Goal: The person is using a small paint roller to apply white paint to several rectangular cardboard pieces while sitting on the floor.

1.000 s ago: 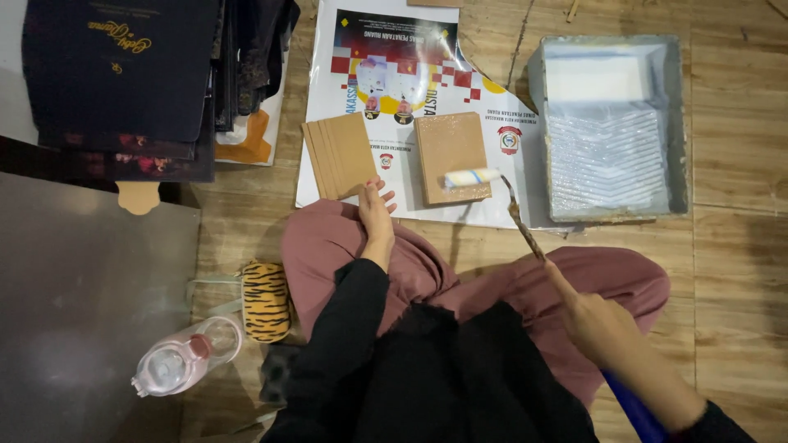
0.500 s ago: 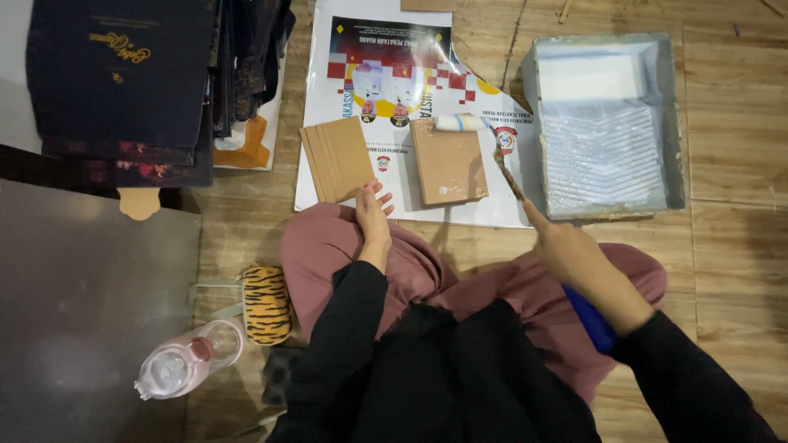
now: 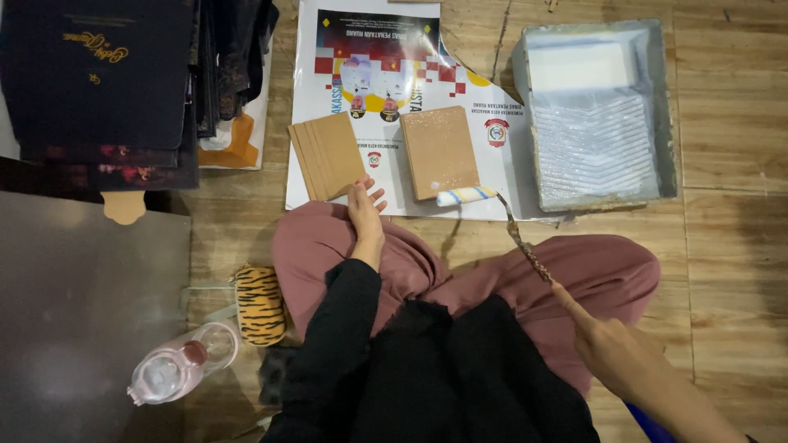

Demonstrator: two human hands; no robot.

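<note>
right hand (image 3: 611,349) grips small striped paint roller (image 3: 465,195) | at glossy brown board's (image 3: 440,151) near edge | left hand (image 3: 364,205) open, probably resting beside stacked boards (image 3: 326,155) | roll evenly

Home craft spot, wooden floor (image 3: 739,139), paint tray (image 3: 603,115), stacked boards (image 3: 327,156)

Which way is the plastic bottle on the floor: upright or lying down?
Lying down. The plastic bottle rests on its side on the floor, cap end pointing lower left, beside the striped pouch.
</note>
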